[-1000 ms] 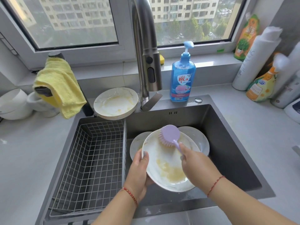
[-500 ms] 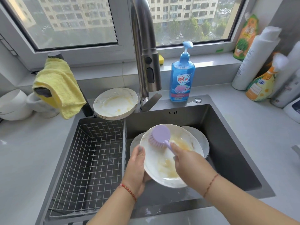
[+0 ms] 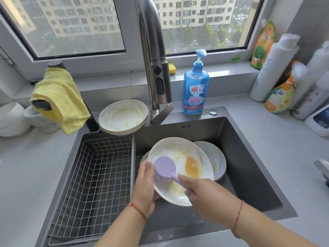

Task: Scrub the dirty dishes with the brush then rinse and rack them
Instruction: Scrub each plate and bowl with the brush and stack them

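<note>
Over the dark sink (image 3: 245,168) my left hand (image 3: 145,188) grips the left rim of a white plate (image 3: 185,154) smeared with orange-yellow sauce, held tilted. My right hand (image 3: 201,193) is closed around the handle of a lilac dish brush (image 3: 164,168), whose round head presses on the plate's left side beside my left thumb. Two more dirty plates (image 3: 216,157) lie in the sink under the held one. A stack of dirty plates (image 3: 123,115) sits on the sink's back edge. The wire rack (image 3: 94,179) fills the sink's left half and holds no dishes.
The tall faucet (image 3: 154,65) rises behind the sink, with no water running. A blue soap pump bottle (image 3: 195,88) stands to its right. A yellow cloth (image 3: 59,97) hangs at the left, white bowls (image 3: 12,118) beyond it. Several bottles (image 3: 277,68) crowd the right counter.
The brush has swept from the plate's upper rim down to its left side, near my left thumb. The plate has tilted flatter, showing the sauce patch at its centre.
</note>
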